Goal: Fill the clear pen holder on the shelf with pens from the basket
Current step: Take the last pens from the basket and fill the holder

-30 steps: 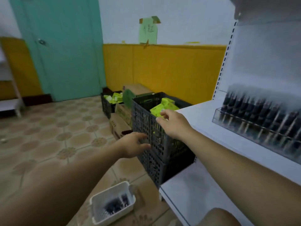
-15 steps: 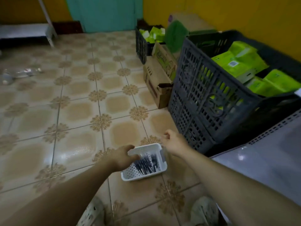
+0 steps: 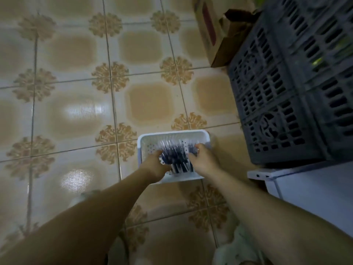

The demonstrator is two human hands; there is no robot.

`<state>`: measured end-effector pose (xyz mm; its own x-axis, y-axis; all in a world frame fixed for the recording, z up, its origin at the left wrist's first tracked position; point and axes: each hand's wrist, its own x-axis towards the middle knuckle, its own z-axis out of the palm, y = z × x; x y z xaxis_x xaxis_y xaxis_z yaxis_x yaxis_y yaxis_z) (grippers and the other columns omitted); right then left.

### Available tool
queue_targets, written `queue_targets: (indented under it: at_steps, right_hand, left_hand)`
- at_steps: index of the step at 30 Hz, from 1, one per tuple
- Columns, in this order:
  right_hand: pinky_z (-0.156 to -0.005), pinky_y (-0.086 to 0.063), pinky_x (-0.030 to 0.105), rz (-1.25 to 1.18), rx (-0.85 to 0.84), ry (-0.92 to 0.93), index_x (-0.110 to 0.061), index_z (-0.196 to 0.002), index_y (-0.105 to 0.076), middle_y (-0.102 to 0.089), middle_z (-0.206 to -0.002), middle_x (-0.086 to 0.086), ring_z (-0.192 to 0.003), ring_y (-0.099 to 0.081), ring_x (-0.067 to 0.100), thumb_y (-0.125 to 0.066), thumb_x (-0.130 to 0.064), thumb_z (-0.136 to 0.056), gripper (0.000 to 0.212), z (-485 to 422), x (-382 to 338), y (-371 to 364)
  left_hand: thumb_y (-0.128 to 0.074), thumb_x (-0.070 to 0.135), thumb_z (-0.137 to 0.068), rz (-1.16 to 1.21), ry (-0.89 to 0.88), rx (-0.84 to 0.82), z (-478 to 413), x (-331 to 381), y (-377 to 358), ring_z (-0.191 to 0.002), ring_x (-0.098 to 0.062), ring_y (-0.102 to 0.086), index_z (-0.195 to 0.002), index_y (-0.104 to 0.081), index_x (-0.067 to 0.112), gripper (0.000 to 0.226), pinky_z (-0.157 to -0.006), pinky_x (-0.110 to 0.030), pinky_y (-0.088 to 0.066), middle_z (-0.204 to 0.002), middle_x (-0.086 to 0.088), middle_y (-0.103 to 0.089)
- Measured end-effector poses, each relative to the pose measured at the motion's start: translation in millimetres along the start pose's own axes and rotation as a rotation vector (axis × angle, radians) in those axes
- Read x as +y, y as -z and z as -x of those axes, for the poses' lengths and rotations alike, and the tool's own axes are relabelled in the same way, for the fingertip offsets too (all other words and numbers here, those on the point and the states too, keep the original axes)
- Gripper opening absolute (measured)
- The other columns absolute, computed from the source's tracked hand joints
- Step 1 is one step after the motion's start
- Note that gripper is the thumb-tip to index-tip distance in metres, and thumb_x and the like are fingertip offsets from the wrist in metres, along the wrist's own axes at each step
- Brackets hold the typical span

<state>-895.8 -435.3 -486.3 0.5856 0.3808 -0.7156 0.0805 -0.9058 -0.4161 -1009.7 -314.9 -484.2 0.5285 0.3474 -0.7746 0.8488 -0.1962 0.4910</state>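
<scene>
Left hand (image 3: 154, 166) and right hand (image 3: 204, 162) curl their fingers round either side of a bundle of dark pens (image 3: 177, 156) inside the white basket (image 3: 172, 132). The basket sits on the floor (image 3: 76, 104), glossy beige tiles with brown floral corners, near a grey crate (image 3: 286, 96) and the white shelf (image 3: 309, 190). Behind is a cardboard box (image 3: 209, 29), its print too blurred to read.

We see a white basket (image 3: 172, 133) dotted with small holes, dark pens (image 3: 175, 155) inside, a cream floor (image 3: 80, 54) tiled with tan squares and brown rosettes, a dark grey slotted crate (image 3: 286, 92), and a brown cardboard box (image 3: 208, 25).
</scene>
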Motion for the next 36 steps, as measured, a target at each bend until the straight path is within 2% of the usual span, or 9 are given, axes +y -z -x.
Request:
queue_targets:
  at_steps: [2,6,9,11,14,19,24,32,36]
  right_hand:
    - [-0.058,-0.044,0.035,0.023,-0.022,-0.011,-0.014,-0.142,-0.031,-0.057,-0.099,0.009,-0.071,-0.054,0.023,-0.047,-0.035,-0.099,0.051,-21.2,4.1,-11.6]
    - [-0.087,-0.051,0.044,0.051,-0.055,-0.047,-0.015,-0.147,-0.023,-0.043,-0.139,0.013,-0.106,-0.055,0.031,-0.050,-0.037,-0.097,0.061,-57.3,14.0,-28.5]
    - [-0.098,-0.047,0.044,0.061,-0.038,-0.079,-0.018,-0.150,-0.016,-0.025,-0.151,0.010,-0.126,-0.043,0.033,-0.051,-0.034,-0.097,0.065,-75.8,20.8,-38.2]
    - [-0.101,-0.043,0.041,0.039,-0.008,-0.093,-0.016,-0.151,-0.011,-0.022,-0.154,0.009,-0.133,-0.036,0.033,-0.051,-0.032,-0.097,0.069,-83.5,23.7,-45.4]
    - [-0.101,-0.039,0.040,0.049,0.048,-0.096,-0.014,-0.151,-0.013,-0.023,-0.153,0.013,-0.134,-0.034,0.034,-0.051,-0.033,-0.096,0.069,-90.1,24.9,-54.5]
    - [-0.078,-0.041,0.030,-0.127,0.053,-0.091,-0.019,-0.152,-0.011,-0.033,-0.149,0.010,-0.124,-0.047,0.032,-0.052,-0.024,-0.097,0.068,-95.8,26.6,-63.3]
    - [-0.077,-0.043,0.029,-0.235,-0.068,-0.114,-0.019,-0.132,-0.042,-0.052,-0.112,-0.002,-0.105,-0.053,0.023,-0.050,-0.019,-0.098,0.035,-99.6,19.9,-60.3]
    - [-0.098,-0.046,0.038,-0.299,-0.167,-0.098,-0.012,-0.138,-0.047,-0.053,-0.123,0.002,-0.110,-0.053,0.025,-0.040,-0.009,-0.100,0.039,-96.9,18.2,-56.0]
    - [-0.095,-0.048,0.033,-0.436,-0.224,-0.113,-0.013,-0.127,-0.059,-0.063,-0.121,0.005,-0.107,-0.058,0.021,-0.041,-0.005,-0.097,0.035,-97.5,15.5,-59.1]
  left_hand:
    - [-0.062,0.015,-0.093,0.083,0.044,0.014,-19.1,-7.8,-9.3,-0.128,-0.031,-0.046,-0.148,-0.030,0.012,0.064,-0.100,-0.035,-0.038,-0.148,-0.013,-0.042]
    - [-0.065,0.017,-0.090,0.224,0.137,0.037,-53.9,-19.6,-23.4,-0.090,-0.026,-0.057,-0.136,-0.042,0.012,0.051,-0.083,-0.036,-0.049,-0.117,-0.016,-0.060]
    - [-0.065,0.016,-0.089,0.280,0.167,0.068,-72.6,-25.3,-32.7,-0.095,-0.034,-0.063,-0.103,-0.056,0.013,0.018,-0.088,-0.044,-0.053,-0.104,-0.017,-0.065]
    - [-0.067,0.016,-0.088,0.342,0.194,0.096,-80.9,-28.0,-37.5,-0.094,-0.032,-0.063,-0.112,-0.054,0.011,0.028,-0.085,-0.043,-0.055,-0.104,-0.012,-0.061]
    - [-0.069,0.015,-0.086,0.447,0.228,0.114,-91.3,-31.7,-43.2,-0.093,-0.024,-0.057,-0.136,-0.041,0.009,0.057,-0.074,-0.033,-0.049,-0.121,-0.010,-0.052]
    - [-0.070,0.014,-0.085,0.572,0.229,0.111,-99.0,-34.9,-49.9,-0.100,-0.028,-0.057,-0.141,-0.036,0.014,0.066,-0.076,-0.034,-0.048,-0.126,-0.010,-0.049]
    - [-0.063,0.007,-0.090,0.747,0.234,0.042,-97.6,-32.8,-54.8,-0.084,-0.018,-0.058,-0.125,-0.045,0.011,0.040,-0.068,-0.032,-0.047,-0.097,-0.001,-0.057]
    - [-0.050,-0.001,-0.093,0.871,0.184,0.003,-98.9,-27.9,-59.8,-0.084,-0.024,-0.063,-0.118,-0.057,0.007,0.028,-0.070,-0.035,-0.052,-0.099,-0.010,-0.066]
    - [-0.050,0.001,-0.095,0.952,0.154,-0.021,-97.2,-22.6,-62.9,-0.090,-0.019,-0.064,-0.108,-0.059,0.013,0.020,-0.071,-0.028,-0.051,-0.099,-0.008,-0.067]
